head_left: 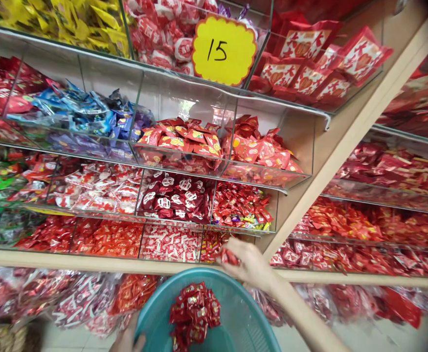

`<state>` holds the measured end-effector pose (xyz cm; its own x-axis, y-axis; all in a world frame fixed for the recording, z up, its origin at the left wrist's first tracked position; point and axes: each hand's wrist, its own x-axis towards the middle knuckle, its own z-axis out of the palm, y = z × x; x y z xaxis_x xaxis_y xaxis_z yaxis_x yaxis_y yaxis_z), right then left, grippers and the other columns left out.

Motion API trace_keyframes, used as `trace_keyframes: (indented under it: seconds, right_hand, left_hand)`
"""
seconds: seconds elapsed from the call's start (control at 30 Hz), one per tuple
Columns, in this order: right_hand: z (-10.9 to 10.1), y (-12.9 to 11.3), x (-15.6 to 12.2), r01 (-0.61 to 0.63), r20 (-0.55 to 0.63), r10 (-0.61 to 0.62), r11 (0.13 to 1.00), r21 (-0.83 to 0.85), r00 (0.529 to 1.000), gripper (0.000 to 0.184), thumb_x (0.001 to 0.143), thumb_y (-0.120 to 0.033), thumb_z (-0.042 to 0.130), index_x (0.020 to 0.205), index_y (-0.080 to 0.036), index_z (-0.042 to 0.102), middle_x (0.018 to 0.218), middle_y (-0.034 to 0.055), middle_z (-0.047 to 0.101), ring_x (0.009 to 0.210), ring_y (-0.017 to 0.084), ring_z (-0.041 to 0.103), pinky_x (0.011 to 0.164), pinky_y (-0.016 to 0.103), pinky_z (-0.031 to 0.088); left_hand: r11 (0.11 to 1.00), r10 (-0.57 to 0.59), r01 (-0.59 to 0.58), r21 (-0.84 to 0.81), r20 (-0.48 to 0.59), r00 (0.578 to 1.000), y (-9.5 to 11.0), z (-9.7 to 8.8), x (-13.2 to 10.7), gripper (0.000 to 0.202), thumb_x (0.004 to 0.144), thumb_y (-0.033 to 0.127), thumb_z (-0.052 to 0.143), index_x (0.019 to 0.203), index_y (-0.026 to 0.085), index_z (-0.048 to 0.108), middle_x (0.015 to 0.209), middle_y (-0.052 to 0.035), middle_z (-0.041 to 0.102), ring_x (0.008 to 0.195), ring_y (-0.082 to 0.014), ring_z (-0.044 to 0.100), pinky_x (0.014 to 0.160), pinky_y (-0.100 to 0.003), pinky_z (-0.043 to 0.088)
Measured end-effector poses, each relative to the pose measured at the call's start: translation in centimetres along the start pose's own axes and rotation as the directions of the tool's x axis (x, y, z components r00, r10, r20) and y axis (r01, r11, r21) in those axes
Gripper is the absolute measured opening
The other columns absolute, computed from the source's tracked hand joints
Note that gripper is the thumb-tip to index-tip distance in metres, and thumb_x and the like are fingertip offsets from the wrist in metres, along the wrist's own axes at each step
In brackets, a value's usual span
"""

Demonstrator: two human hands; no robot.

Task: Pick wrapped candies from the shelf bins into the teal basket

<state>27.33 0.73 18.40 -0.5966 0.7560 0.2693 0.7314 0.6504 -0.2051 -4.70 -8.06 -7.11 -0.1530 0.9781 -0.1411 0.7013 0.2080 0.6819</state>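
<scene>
My left hand (128, 337), at the bottom edge, is partly cut off; its fingers grip the left side of a teal plastic basket (252, 313). A small heap of red wrapped candies (195, 313) lies in the basket. Just above the basket's far rim, my right hand (246, 261) has its fingers curled around some red wrapped candies (230, 257). It is in front of the lowest shelf, beside a compartment of small red candies (210, 244), which it partly hides.
Clear-walled compartments of wrapped sweets fill the tilted shelves. A yellow price tag (224, 50) reading "15" hangs on an upper bin. A wooden divider (309, 195) slants down at right. Below the wooden ledge (89, 260) are bagged sweets (85, 303) near a tiled floor.
</scene>
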Motion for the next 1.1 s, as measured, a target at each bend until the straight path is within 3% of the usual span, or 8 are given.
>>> trace_keyframes:
  seconds: [0.1,0.2,0.33,0.47,0.6,0.77,1.1]
  right_hand:
    - [6.4,0.0,-1.4,-0.068,0.161,0.065,0.998,0.014,0.985,0.017,0.088,-0.037,0.052,0.084,-0.021,0.056,0.088,0.0028,0.062,0.078,0.016,0.058,0.066,0.024,0.037]
    - [11.9,0.7,-1.8,-0.149,0.3,0.161,0.987,-0.062,0.94,0.012,0.083,-0.032,0.057,0.086,-0.021,0.059,0.094,0.0045,0.065,0.083,0.019,0.062,0.066,0.026,0.039]
    - [16.3,1.3,-2.1,-0.278,0.341,0.324,0.944,-0.177,0.882,0.02,0.08,-0.026,0.057,0.097,-0.017,0.062,0.105,0.0102,0.066,0.091,0.025,0.065,0.072,0.029,0.044]
    - [18.1,1.1,-2.5,-0.422,0.289,0.483,0.871,-0.25,0.826,0.029,0.081,-0.018,0.052,0.107,-0.012,0.061,0.105,0.0149,0.066,0.092,0.028,0.066,0.073,0.034,0.049]
    - [19.6,0.8,-2.8,-0.484,0.248,0.55,0.828,-0.282,0.798,0.03,0.081,-0.014,0.048,0.108,-0.01,0.061,0.103,0.0179,0.067,0.089,0.03,0.067,0.07,0.037,0.052]
    - [21.4,0.3,-3.0,-0.513,0.233,0.576,0.811,-0.281,0.783,0.03,0.081,-0.009,0.047,0.108,-0.011,0.062,0.101,0.0191,0.068,0.09,0.03,0.068,0.07,0.036,0.052]
    - [21.8,0.8,-4.1,-0.559,0.241,0.571,0.82,-0.121,0.785,0.026,0.085,-0.024,0.05,0.106,-0.014,0.062,0.102,0.0141,0.069,0.092,0.028,0.067,0.075,0.035,0.05]
  left_hand:
    - [1.0,0.001,-0.001,-0.001,-0.006,1.0,0.5,-0.3,-0.2,0.055,0.074,0.037,0.042,0.123,0.014,0.052,0.132,-0.0116,0.059,0.122,-0.0205,0.056,0.105,-0.031,0.043]
    - [1.0,-0.005,0.005,0.02,0.001,1.0,0.7,-0.5,-0.4,0.056,0.075,0.038,0.041,0.125,0.012,0.05,0.132,-0.0124,0.059,0.123,-0.0216,0.055,0.105,-0.032,0.043]
    - [0.999,-0.003,0.001,0.036,0.053,0.999,1.0,-0.7,-0.6,0.058,0.08,0.035,0.034,0.131,0.008,0.043,0.13,-0.0152,0.06,0.12,-0.0222,0.057,0.104,-0.033,0.044]
    - [0.999,-0.013,0.009,0.044,0.07,0.997,1.4,-0.9,-0.8,0.06,0.081,0.035,0.031,0.133,0.006,0.039,0.129,-0.0164,0.06,0.119,-0.0236,0.058,0.102,-0.035,0.045]
    - [0.998,-0.018,0.013,0.061,0.078,0.997,1.7,-1.1,-0.9,0.06,0.082,0.035,0.03,0.134,0.006,0.038,0.133,-0.0163,0.057,0.124,-0.023,0.054,0.105,-0.034,0.043]
    - [0.998,-0.028,0.024,0.059,0.064,0.998,1.3,-0.9,-0.9,0.058,0.081,0.035,0.032,0.132,0.009,0.041,0.13,-0.0141,0.06,0.124,-0.0238,0.054,0.105,-0.035,0.043]
    - [0.996,-0.079,0.073,0.049,0.132,0.988,1.0,-0.5,-0.5,0.066,0.08,0.038,0.028,0.137,0.006,0.032,0.142,-0.0173,0.047,0.132,-0.0237,0.045,0.111,-0.036,0.035]
